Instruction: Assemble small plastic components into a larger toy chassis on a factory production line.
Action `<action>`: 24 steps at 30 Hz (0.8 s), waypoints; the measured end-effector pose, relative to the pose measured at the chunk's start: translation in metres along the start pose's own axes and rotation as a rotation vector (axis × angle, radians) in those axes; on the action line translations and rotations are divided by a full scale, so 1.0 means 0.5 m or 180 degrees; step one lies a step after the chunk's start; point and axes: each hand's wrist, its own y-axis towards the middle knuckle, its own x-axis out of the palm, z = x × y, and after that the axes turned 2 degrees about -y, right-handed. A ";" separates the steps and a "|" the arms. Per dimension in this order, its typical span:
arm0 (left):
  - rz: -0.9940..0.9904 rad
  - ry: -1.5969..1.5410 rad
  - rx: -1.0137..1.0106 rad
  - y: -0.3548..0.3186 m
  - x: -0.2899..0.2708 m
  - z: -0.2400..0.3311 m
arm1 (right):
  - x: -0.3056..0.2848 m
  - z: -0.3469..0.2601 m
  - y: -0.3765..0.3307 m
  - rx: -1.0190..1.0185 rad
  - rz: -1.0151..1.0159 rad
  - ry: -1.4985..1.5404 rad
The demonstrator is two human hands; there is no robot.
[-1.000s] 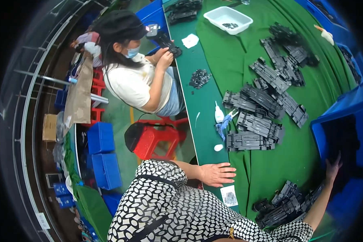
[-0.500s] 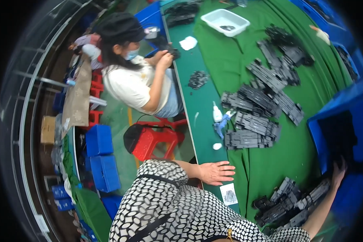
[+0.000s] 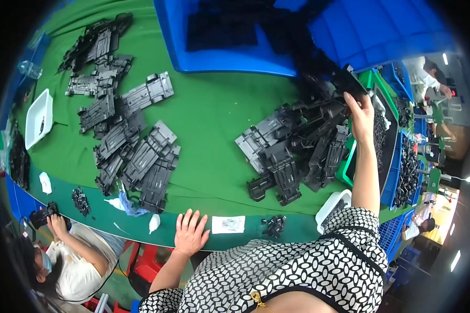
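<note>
My left hand (image 3: 191, 233) lies flat on the table's near edge, fingers spread, holding nothing. A white printed paper slip (image 3: 228, 225) is just to its right. My right arm reaches forward, and my right hand (image 3: 362, 117) grips a dark black plastic part (image 3: 348, 82) at the right end of a heap. The fingertips are partly hidden behind the part. In that heap, several black moulded chassis-like plastic parts (image 3: 283, 169) overlap one another. A large blue bin (image 3: 235, 67) lies tipped toward me behind the heap, with more black parts in its mouth.
More chassis-like parts (image 3: 154, 156) are spread at left on the green cloth (image 3: 209, 120). A glue bottle (image 3: 115, 203), small black pieces (image 3: 274, 225) and a white tray (image 3: 321, 214) line the near edge. Blue crates (image 3: 402, 177) stand at right. A masked co-worker (image 3: 83, 255) sits at left, handling a black part.
My view has swung to the right. My right hand has come from inside the blue bin to the heap in front of it, with a black part in its grip. My left hand stays on the table edge.
</note>
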 end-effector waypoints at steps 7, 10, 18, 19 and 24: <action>0.0004 0.0064 -0.0067 -0.011 0.001 -0.001 | -0.049 0.034 0.005 0.0139 -0.0063 0.0471; -0.0011 0.0055 -0.0068 -0.010 0.001 -0.002 | -0.088 0.064 -0.004 -0.0653 0.0483 0.0124; -0.0077 0.0077 -0.0107 -0.013 -0.010 -0.003 | -0.053 0.089 -0.139 -0.1751 0.0572 -0.0924; -0.0050 0.0058 -0.0130 -0.012 -0.009 -0.003 | -0.051 0.114 -0.157 -0.1445 0.0429 -0.0845; -0.0130 0.0045 -0.0086 -0.006 -0.008 -0.004 | -0.023 0.109 -0.212 -0.1375 -0.0341 -0.2821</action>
